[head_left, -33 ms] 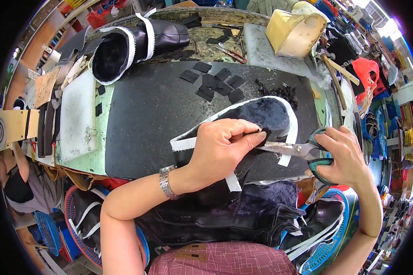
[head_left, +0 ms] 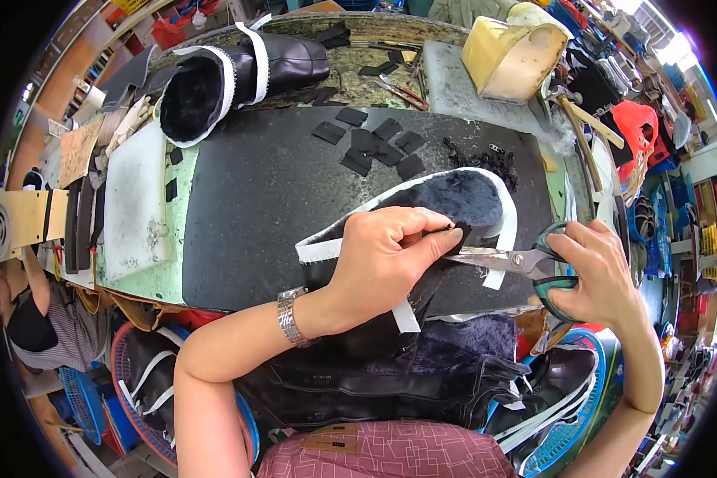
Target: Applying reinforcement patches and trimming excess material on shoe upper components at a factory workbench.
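A black boot upper (head_left: 462, 197) with dark fleece lining lies on the dark mat, white tape (head_left: 503, 199) running along its edge. Thumb and forefinger of my left hand (head_left: 386, 255) are pinched on the upper's edge; my wrist wears a metal watch. In my right hand (head_left: 596, 275) are scissors (head_left: 518, 260) with green-black handles, fingers through both loops. Their blades point left and reach the edge just below my left thumb. Whether the tips bite into material is hidden there.
Small black fabric pieces (head_left: 366, 143) and a pile of black zipper sliders (head_left: 494, 163) lie beyond the upper. A finished-looking black boot (head_left: 287, 68) lies far left. Red-handled pincers (head_left: 406, 95) and a yellow container (head_left: 511, 60) stand farther back. Blue baskets (head_left: 601, 382) hold more boot parts.
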`<state>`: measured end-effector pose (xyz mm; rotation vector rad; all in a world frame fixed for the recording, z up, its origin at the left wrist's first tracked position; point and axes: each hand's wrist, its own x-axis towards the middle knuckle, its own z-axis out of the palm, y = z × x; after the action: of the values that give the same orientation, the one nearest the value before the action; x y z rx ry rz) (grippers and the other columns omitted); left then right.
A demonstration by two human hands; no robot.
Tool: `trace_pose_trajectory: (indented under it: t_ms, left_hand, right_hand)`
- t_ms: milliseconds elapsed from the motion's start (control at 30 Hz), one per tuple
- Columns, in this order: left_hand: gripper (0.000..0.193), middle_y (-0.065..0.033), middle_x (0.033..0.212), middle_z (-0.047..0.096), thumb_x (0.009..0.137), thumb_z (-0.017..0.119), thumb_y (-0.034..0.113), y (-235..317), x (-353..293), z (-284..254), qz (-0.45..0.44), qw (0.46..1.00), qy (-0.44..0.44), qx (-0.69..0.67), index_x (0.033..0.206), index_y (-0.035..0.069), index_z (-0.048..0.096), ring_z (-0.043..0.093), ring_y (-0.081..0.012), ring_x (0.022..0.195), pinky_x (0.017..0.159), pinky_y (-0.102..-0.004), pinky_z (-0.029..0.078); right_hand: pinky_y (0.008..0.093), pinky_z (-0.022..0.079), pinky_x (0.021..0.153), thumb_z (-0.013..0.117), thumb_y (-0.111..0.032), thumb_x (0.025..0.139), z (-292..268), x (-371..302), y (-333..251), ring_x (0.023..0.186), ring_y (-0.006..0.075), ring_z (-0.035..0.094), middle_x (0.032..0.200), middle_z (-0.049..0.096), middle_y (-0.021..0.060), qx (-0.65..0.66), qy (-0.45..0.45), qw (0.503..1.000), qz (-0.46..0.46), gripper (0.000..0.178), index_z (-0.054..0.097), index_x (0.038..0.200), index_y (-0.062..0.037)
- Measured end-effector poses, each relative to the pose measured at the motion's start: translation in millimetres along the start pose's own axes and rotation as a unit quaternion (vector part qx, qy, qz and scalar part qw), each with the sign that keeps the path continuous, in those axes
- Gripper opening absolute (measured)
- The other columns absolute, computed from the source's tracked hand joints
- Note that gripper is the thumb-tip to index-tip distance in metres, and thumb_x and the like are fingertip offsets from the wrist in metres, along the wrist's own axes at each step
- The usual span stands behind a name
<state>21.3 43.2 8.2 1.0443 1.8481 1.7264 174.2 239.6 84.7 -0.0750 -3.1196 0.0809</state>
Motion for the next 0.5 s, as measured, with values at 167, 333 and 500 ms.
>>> trace_pose_trajectory:
  t_ms: [167, 333, 500]
  left_hand:
    - [0.016, -0.0025, 0.072, 0.063, 0.079, 0.066, 0.011, 3, 2, 0, -0.082, 0.996, -0.009, -0.034, 0.085, -0.003, 0.066, 0.051, -0.0032, 0.065, 0.056, -0.0195, 0.041]
    - [0.015, -0.0012, 0.072, 0.063, 0.080, 0.066, 0.011, -1, 2, 2, -0.063, 0.996, 0.009, -0.065, 0.086, -0.003, 0.066, 0.050, -0.0026, 0.064, 0.056, -0.0186, 0.040]
    - [0.013, 0.0001, 0.071, 0.063, 0.080, 0.067, 0.010, 0, 2, -4, -0.060, 0.997, 0.005, -0.046, 0.086, -0.002, 0.066, 0.050, -0.0021, 0.063, 0.056, -0.0183, 0.040]
  right_hand:
    - [0.0368, 0.035, 0.059, 0.069, -0.025, 0.048, -2, -4, -10, 0.059, 0.0273, 0.046, 0.066, 0.045, 0.0087, -0.050, 0.017, 0.999, -0.011, 0.044, 0.058, 0.084, -0.0038]
    - [0.0367, 0.035, 0.058, 0.070, -0.025, 0.047, -3, -13, -7, 0.059, 0.0274, 0.046, 0.067, 0.046, 0.0086, -0.059, 0.006, 0.998, 0.011, 0.044, 0.058, 0.084, -0.0039]
    - [0.0381, 0.038, 0.059, 0.072, -0.029, 0.053, -5, -4, -5, 0.061, 0.0293, 0.047, 0.069, 0.051, 0.0097, 0.009, -0.028, 1.000, 0.007, 0.044, 0.058, 0.085, -0.0028]
